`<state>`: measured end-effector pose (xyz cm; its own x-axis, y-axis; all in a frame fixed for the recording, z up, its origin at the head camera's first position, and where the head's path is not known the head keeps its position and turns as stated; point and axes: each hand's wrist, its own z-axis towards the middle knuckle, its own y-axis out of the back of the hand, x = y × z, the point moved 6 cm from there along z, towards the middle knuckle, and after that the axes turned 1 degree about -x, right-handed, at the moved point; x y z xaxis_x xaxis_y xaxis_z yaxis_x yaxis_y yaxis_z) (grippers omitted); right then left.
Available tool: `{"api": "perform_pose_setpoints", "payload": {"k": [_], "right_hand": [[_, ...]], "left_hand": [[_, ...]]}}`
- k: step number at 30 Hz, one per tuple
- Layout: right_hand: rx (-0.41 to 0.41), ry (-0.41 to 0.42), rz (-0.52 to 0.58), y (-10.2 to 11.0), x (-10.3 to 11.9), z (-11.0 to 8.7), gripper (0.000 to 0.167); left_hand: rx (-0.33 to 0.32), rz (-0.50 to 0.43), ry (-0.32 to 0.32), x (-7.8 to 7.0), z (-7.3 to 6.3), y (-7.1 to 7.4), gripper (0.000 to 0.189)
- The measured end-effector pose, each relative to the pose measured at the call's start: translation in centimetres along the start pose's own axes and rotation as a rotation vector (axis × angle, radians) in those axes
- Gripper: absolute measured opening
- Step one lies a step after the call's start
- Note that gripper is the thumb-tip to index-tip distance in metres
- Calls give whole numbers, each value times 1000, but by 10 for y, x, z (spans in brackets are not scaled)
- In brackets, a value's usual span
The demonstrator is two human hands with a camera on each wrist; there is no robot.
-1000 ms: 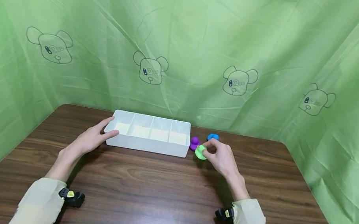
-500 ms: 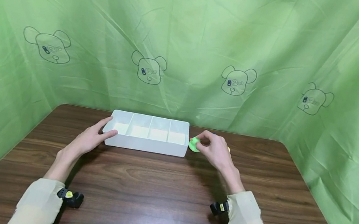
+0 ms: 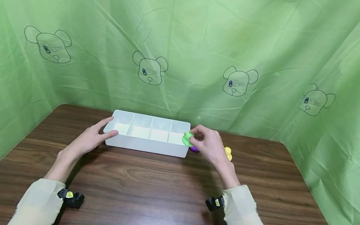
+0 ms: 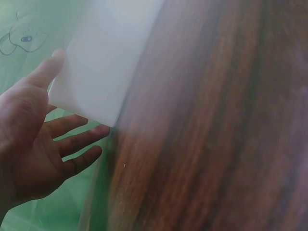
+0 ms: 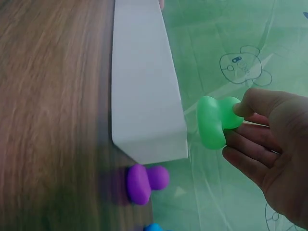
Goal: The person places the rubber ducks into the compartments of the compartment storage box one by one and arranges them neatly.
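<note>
1. Thumb and fingers of the right grip (image 3: 210,147) pinch the green duck (image 3: 187,139) near their tips, probably to keep the hand clear of the rim.
2. Left grip (image 3: 90,140) is wide: thumb on the near rim, fingers along the end of the box (image 3: 145,145), likely steadying it.
3. Below the right grip, the purple duck (image 5: 138,185) lies just beside the box; right of that grip sits the yellow duck (image 3: 228,153).
4. Half a second ago the green duck was outside the box's end; now it overlaps the rim. Left grip and box match.
</note>
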<state>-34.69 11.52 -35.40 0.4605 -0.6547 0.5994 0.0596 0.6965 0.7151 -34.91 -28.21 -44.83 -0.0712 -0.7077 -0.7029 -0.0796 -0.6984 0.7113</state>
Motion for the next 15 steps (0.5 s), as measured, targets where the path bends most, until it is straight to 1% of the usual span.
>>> {"api": "perform_pose_setpoints", "payload": {"k": [10, 15], "right_hand": [[46, 15, 23, -11, 19, 14, 13], [62, 33, -5, -19, 28, 24, 14]], "left_hand": [[5, -13, 11, 1, 3, 2, 87], [6, -18, 2, 1, 6, 2, 86]]}}
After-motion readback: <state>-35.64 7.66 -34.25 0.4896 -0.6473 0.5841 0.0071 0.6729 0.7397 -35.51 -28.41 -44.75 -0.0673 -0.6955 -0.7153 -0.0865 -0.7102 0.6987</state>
